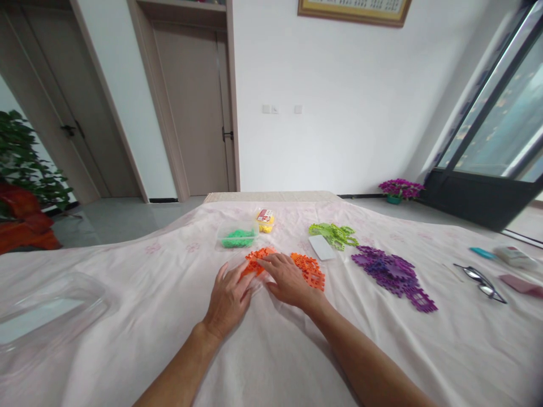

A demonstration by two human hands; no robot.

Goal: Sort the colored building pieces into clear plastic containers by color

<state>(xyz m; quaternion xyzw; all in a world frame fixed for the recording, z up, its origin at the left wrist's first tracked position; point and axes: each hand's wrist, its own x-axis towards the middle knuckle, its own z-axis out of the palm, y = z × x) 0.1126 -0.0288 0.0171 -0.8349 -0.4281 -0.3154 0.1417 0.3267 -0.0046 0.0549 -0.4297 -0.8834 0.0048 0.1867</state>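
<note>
1. The left hand (229, 297) lies palm down on the cloth-covered surface (127, 294). Its fingers are spread, and the tips rest on the near edge of the orange pieces (255, 261).
2. The right hand (291, 280) lies flat just beside it. Its fingers point left across the same orange pile, and more orange pieces lie touching its far side.
3. Neither grip is clamped on anything. Both hands are apart and flat, pressing on the pieces rather than clasping them, as far as this angle shows.
4. The orange pieces sit at the middle of the surface, directly in front of the person.
5. Just behind them stands a clear tub of green pieces (237, 236), with a small yellow tub (265, 220) further back.
6. To the right lie a white card (321, 247), light green pieces (333, 234) and a spread of purple pieces (392, 274).
7. Glasses (481, 281) lie well apart at the far right, and a clear tray (46, 316) lies at the far left.
</note>
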